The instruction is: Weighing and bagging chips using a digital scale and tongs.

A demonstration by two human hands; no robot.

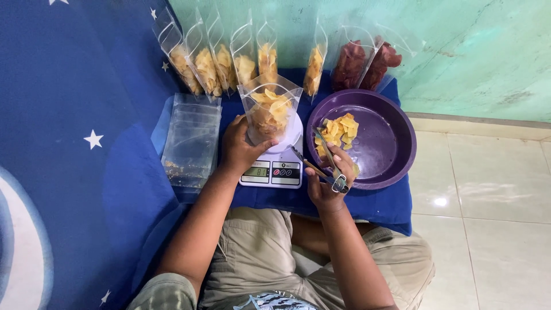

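Chips, yellow and thin, filled a clear open pouch (pixel 270 112) that stood upright on the white platform of a small kitchen scale (pixel 274 167), near the middle of a blue cloth (pixel 379 204). The left hand (pixel 240 146) was wrapped around the pouch's left side, fingers curled against the plastic and steadying it on the scale. The right hand (pixel 330 183) was clenched around a pair of metal tongs (pixel 321 158), just right of the scale; the tong tips pointed toward the far side and reached over the near rim of a round purple basin (pixel 390 143). A small heap of loose yellow chips (pixel 340 131) lay in the left part of that basin.

Along the far edge, leaning against a pale green wall (pixel 476 51), stood a row of filled pouches of yellow chips (pixel 224 60), and to their right two pouches of dark red chips (pixel 364 60). A stack of empty clear pouches (pixel 192 140) lay flat to the left of the scale, beside a blue star-patterned fabric (pixel 69 143). White floor tiles (pixel 493 189) showed on the right.
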